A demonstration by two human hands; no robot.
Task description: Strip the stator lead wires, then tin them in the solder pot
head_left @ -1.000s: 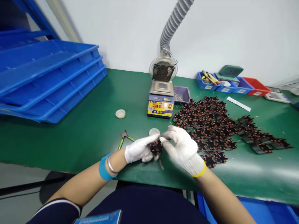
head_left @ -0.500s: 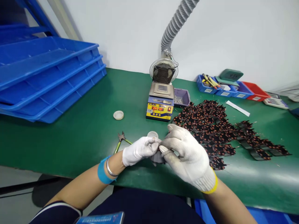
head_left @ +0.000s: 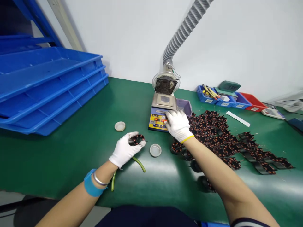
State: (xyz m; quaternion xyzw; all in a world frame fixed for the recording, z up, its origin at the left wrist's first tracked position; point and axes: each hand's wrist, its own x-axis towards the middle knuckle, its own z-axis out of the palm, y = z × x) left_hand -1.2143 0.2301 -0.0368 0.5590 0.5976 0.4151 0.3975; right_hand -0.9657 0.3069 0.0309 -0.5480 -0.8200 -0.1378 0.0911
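Note:
My left hand (head_left: 125, 148), in a white glove, holds a wound stator, a small black ring with copper coils (head_left: 138, 139), between thumb and fingers. Below that hand lie cutting pliers with green handles (head_left: 139, 164), their jaws hidden under it. My right hand (head_left: 178, 124), gloved too, is at the right front of a yellow and blue solder pot (head_left: 155, 121) with a red lit display. Its thumb and forefinger look apart, close to a flat metal strip (head_left: 160, 111) on the pot's ledge. A small round dish (head_left: 155, 150) stands between my hands.
Many similar stators (head_left: 213, 135) cover the bench at right, partly under my right forearm. A purple bin (head_left: 186, 106) sits behind the pot, under a fume hose (head_left: 182, 31). Blue trays (head_left: 71, 82) are stacked at left; a round lid (head_left: 120, 126) lies near the middle.
My hands have parted. The left has moved left with the stator; the right has gone forward to the solder pot. The small dish and several stators at right are now uncovered.

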